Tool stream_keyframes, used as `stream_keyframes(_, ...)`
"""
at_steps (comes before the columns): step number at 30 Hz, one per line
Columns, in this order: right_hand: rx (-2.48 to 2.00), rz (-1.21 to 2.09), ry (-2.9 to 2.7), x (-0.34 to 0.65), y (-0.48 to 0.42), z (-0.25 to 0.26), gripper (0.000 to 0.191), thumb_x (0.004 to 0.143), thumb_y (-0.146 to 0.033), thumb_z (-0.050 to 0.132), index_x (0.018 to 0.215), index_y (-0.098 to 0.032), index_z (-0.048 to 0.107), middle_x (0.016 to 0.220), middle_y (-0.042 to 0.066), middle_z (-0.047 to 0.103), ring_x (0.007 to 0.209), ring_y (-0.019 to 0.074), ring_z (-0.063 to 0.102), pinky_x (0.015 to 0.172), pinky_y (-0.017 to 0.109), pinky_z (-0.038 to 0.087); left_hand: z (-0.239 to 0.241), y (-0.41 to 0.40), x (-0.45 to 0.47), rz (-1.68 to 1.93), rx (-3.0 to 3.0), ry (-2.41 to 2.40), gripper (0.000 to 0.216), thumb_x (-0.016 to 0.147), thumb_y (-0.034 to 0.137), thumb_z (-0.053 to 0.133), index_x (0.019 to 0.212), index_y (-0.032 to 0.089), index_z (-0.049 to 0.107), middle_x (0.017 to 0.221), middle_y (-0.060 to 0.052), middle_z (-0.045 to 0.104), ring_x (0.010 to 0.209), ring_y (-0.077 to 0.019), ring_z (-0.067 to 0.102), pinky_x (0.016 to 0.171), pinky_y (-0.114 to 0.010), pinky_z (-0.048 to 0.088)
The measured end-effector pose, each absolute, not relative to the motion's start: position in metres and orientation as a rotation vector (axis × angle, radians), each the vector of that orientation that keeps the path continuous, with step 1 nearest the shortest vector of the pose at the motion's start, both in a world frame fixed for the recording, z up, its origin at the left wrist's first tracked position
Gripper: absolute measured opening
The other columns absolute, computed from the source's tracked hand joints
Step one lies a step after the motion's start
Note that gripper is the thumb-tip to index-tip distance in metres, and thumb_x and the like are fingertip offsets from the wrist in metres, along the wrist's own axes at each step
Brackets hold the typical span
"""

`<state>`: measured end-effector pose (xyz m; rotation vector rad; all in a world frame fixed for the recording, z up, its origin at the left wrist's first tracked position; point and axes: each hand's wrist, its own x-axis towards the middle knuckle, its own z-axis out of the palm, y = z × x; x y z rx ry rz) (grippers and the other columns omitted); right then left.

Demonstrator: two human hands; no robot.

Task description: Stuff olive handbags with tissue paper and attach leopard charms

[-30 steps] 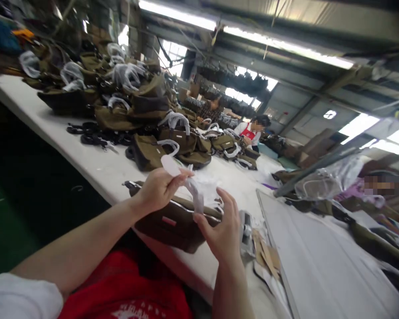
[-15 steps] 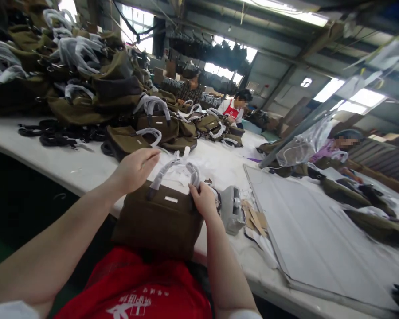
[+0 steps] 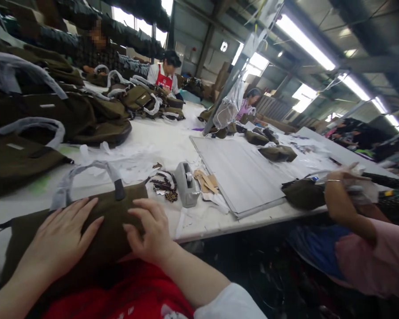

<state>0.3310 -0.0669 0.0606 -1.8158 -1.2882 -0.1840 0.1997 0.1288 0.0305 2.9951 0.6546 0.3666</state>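
swung right since 0.5 s ago; left hand (image 3: 61,237) & right hand (image 3: 152,230) lay open, flat on olive canvas handbag (image 3: 96,223). prob soft, light, floppy; best gripped by wrapped handles (image 3: 86,175).

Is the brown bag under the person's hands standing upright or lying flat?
Lying flat. The brown bag rests on its side at the table edge, with the left hand and right hand spread palm-down on it, handle pointing away.
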Motion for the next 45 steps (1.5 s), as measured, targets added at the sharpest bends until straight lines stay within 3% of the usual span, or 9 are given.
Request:
stream_keyframes(4, -1.887, -0.171, -1.04, 0.363, -0.093, 0.026, 0.015, 0.09, -0.021, 0.051, 0.098, -0.018, 0.063, 0.104, 0.01, 0.065, 0.102, 0.0199, 0.06, 0.091, 0.034, 0.049, 0.026, 0.143, 0.208, 0.238, 2.936, 0.715, 0.06, 0.096, 0.046, 0.032, 0.14, 0.008, 0.049, 0.142, -0.016, 0.055, 0.13, -0.0324, 0.051, 0.112, -0.048, 0.034)
stream_keyframes(9, -2.173, -0.039, -0.854, 0.424, -0.073, 0.002, 0.019, 0.093, -0.018, 0.047, 0.106, -0.016, 0.061, 0.105, 0.01, 0.063, 0.085, 0.0168, 0.06, 0.082, 0.028, 0.049, 0.032, 0.143, 0.216, 0.184, 2.881, 0.728, 0.058, 0.098, 0.044, 0.033, 0.139, 0.006, 0.049, 0.141, -0.018, 0.055, 0.13, -0.0338, 0.051, 0.112, -0.05, 0.034)
stream_keyframes(14, -2.362, 0.029, -0.918, 0.465, -0.029, -0.012, 0.031, 0.083, -0.01, 0.057, 0.113, -0.011, 0.064, 0.128, 0.017, 0.058, 0.119, 0.0257, 0.051, 0.104, 0.035, 0.038, 0.027, 0.139, 0.206, 0.312, 2.87, 0.683, 0.056, 0.097, 0.048, 0.038, 0.139, 0.013, 0.052, 0.143, -0.014, 0.055, 0.132, -0.0308, 0.05, 0.115, -0.051, 0.032)
stream_keyframes(17, -2.388, 0.086, -0.929, 0.481, -0.012, -0.015, 0.02, 0.077, -0.004, 0.059, 0.094, -0.009, 0.069, 0.115, 0.02, 0.065, 0.113, 0.0298, 0.055, 0.101, 0.039, 0.04, 0.017, 0.14, 0.196, 0.369, 2.864, 0.614, 0.058, 0.095, 0.053, 0.041, 0.141, 0.018, 0.051, 0.145, -0.01, 0.053, 0.134, -0.0283, 0.048, 0.116, -0.049, 0.031)
stream_keyframes(20, -2.366, 0.092, -0.92, 0.488, -0.011, 0.002, 0.017, 0.085, -0.011, 0.055, 0.096, -0.01, 0.068, 0.102, 0.017, 0.07, 0.103, 0.0267, 0.061, 0.094, 0.036, 0.044, 0.008, 0.144, 0.191, 0.426, 2.845, 0.574, 0.061, 0.093, 0.058, 0.043, 0.141, 0.022, 0.052, 0.145, -0.008, 0.053, 0.135, -0.0289, 0.048, 0.116, -0.049, 0.032)
stream_keyframes(24, -2.195, -0.01, -0.95, 0.468, -0.028, 0.059, 0.029, 0.1, -0.028, 0.041, 0.12, -0.017, 0.059, 0.11, 0.008, 0.07, 0.097, 0.0197, 0.064, 0.087, 0.03, 0.048, 0.013, 0.142, 0.2, 0.495, 2.77, 0.602, 0.064, 0.092, 0.061, 0.044, 0.135, 0.015, 0.056, 0.14, -0.014, 0.058, 0.129, -0.0323, 0.052, 0.113, -0.051, 0.037)
stream_keyframes(32, -1.574, 0.37, -1.178, 0.369, -0.062, 0.14, 0.031, 0.099, -0.032, 0.047, 0.128, -0.024, 0.058, 0.094, 0.004, 0.072, 0.057, 0.0107, 0.058, 0.056, 0.023, 0.049, 0.091, 0.071, 0.223, 0.918, 2.366, 0.513, 0.066, 0.089, 0.045, 0.059, 0.144, 0.016, 0.037, 0.143, -0.014, 0.052, 0.13, -0.0276, 0.051, 0.11, -0.042, 0.043)
stream_keyframes(38, -1.526, 0.603, -1.127, 0.351, -0.065, 0.119, 0.027, 0.099, -0.034, 0.05, 0.117, -0.02, 0.064, 0.066, -0.002, 0.059, 0.051, 0.008, 0.052, 0.048, 0.018, 0.043, 0.11, 0.061, 0.206, 0.678, 2.046, 0.43, 0.021, 0.093, 0.035, 0.055, 0.108, 0.023, 0.062, 0.098, -0.001, 0.073, 0.09, -0.0165, 0.067, 0.083, -0.026, 0.05)
stream_keyframes(45, -1.448, 0.721, -0.966, 0.349, -0.055, 0.106, 0.029, 0.096, -0.04, 0.053, 0.114, -0.019, 0.064, 0.077, 0.001, 0.065, 0.048, 0.0057, 0.05, 0.044, 0.017, 0.039, 0.106, 0.067, 0.19, 0.354, 1.363, 0.444, 0.032, 0.088, 0.041, 0.061, 0.109, 0.017, 0.055, 0.09, -0.004, 0.072, 0.08, -0.0152, 0.065, 0.078, -0.027, 0.051)
